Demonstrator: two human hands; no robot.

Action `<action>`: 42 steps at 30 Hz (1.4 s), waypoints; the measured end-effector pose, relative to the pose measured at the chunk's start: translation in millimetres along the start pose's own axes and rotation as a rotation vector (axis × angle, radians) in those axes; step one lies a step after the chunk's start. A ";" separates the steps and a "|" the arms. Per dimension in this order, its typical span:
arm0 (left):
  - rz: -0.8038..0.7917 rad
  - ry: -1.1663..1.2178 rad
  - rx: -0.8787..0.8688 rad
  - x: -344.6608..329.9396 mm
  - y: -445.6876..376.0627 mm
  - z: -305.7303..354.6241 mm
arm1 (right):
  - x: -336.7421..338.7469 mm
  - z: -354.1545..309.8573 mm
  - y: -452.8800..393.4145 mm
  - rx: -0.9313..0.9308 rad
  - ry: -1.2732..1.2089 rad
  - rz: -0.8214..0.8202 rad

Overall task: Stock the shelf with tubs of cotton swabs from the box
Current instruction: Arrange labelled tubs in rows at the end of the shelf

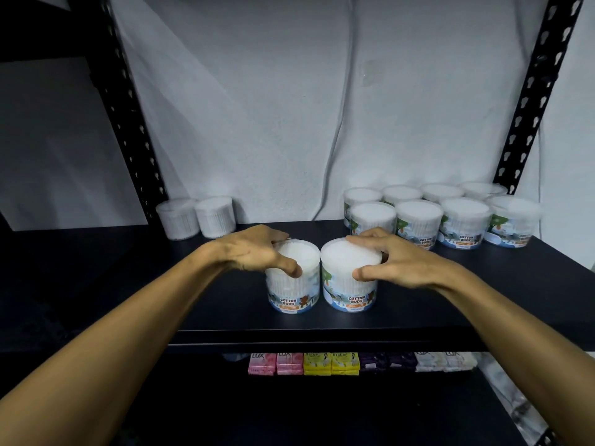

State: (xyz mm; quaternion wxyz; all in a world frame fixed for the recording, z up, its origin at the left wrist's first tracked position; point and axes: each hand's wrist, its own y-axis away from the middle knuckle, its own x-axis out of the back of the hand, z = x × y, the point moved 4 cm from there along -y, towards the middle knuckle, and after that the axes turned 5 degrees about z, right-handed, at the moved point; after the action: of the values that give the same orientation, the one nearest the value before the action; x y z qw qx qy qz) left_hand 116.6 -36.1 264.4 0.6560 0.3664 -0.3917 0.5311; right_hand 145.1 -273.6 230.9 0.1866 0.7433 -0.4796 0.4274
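Two clear tubs of cotton swabs stand side by side near the front of the black shelf (225, 304). My left hand (257, 251) grips the lid of the left tub (291, 294) from above. My right hand (391, 260) grips the lid of the right tub (349, 291) the same way. Both tubs are upright, labels reading "COTTON BUDS" facing me, and they nearly touch. Several more labelled tubs (463, 220) stand in two rows at the back right of the shelf. The box is not in view.
Two plain-sided tubs (198, 217) sit at the back left by the black upright post (128, 123). Another post (531, 101) rises at the back right. A cable (338, 130) hangs down the white wall. Soap packs (331, 363) line the shelf below.
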 end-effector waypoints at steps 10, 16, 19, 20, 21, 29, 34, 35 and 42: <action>-0.073 -0.088 -0.057 6.3 6.5 7.7 | -2.9 3.6 -2.9 0.025 -0.041 -0.017; -0.079 -0.080 -0.057 5.5 5.8 6.6 | -3.2 4.8 -6.4 0.047 -0.049 -0.028; -0.083 -0.062 -0.049 5.0 6.4 8.4 | -3.9 5.9 -8.0 0.061 -0.065 -0.037; -0.082 -0.060 -0.047 4.9 6.4 8.9 | -4.0 6.3 -8.3 0.064 -0.071 -0.039; -0.080 -0.059 -0.045 4.9 6.0 8.6 | -4.0 6.7 -8.5 0.068 -0.077 -0.040; -0.096 -0.039 -0.061 3.5 4.7 7.3 | -4.2 9.1 -9.3 0.078 -0.089 -0.053; -0.114 -0.027 -0.055 2.2 4.0 6.4 | -4.2 10.8 -9.9 0.077 -0.095 -0.052; -0.113 -0.026 -0.060 2.0 4.5 6.7 | -4.2 11.0 -9.7 0.076 -0.098 -0.053; -0.094 0.019 -0.044 0.5 4.6 0.4 | -4.0 12.4 -7.9 0.069 -0.104 -0.061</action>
State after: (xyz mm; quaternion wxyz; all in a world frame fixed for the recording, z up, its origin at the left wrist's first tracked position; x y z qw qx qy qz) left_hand 112.1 -35.5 265.3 0.6919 0.3647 -0.3794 0.4944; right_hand 157.0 -276.2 221.6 0.1489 0.7848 -0.4507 0.3986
